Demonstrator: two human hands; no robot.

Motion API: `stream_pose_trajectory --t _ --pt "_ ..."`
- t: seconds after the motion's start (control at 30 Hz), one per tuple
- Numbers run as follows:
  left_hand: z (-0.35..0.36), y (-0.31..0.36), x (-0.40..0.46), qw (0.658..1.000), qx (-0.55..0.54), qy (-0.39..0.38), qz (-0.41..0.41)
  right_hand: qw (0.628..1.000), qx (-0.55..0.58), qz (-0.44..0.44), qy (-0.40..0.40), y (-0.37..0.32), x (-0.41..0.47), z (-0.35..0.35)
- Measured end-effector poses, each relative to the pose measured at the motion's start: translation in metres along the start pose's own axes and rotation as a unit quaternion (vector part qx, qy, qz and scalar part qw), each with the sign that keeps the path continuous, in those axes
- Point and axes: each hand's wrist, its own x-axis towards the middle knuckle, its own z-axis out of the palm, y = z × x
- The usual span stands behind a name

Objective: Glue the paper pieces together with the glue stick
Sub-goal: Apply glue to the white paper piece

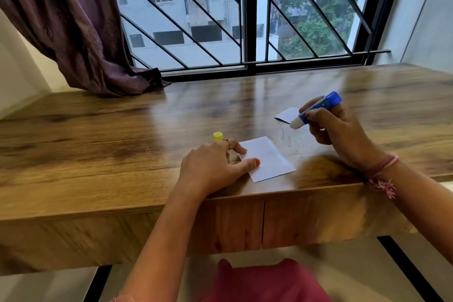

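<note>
A: What's at nine o'clock on the bench point(98, 130)?
B: A yellow cap point(218, 136), then the left hand point(213, 167), fingers spread, pressing the white paper point(267, 159).
A: And at three o'clock?
B: The right hand point(335, 127), fingers clamped on the glue stick point(316, 110), tip down; behind it, probably a second paper piece point(286, 115).

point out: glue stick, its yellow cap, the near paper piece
glue stick point(316, 110): head view, on the blue barrel between the right hand's fingers.
yellow cap point(218, 136): head view, on the cap's top, standing behind the left hand.
near paper piece point(269, 158): head view, on the bare white middle of the sheet.
</note>
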Motion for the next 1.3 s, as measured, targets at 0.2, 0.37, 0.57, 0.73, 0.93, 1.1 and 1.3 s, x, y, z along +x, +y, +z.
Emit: stream_pose_trajectory --t 0.2,0.37,0.57,0.73,0.93,1.1,1.3 --pt "0.007 0.003 -0.001 0.999 0.023 0.034 -0.009 0.999 -0.054 -0.008 0.005 -0.006 -0.005 0.001" --pt "0.007 0.003 -0.005 0.998 -0.021 0.067 0.0 0.999 -0.042 0.011 0.03 -0.008 -0.019 0.006" --pt "0.002 0.009 -0.012 0.984 -0.145 0.059 0.083 0.995 -0.022 0.085 0.043 -0.007 -0.036 0.004" --pt "-0.002 0.009 -0.015 0.985 -0.152 0.012 0.081 0.99 -0.053 0.115 0.052 -0.008 -0.037 0.004" --pt "0.001 0.008 -0.012 0.989 -0.13 -0.013 0.065 0.985 -0.104 0.129 0.043 -0.008 -0.032 0.004" --pt "0.0 0.008 -0.011 0.993 -0.088 -0.035 0.073 0.98 -0.132 0.138 0.063 -0.009 -0.023 0.011" --pt "0.0 0.008 -0.01 0.993 -0.081 -0.045 0.079 0.97 -0.194 0.11 0.094 -0.003 -0.016 0.017"
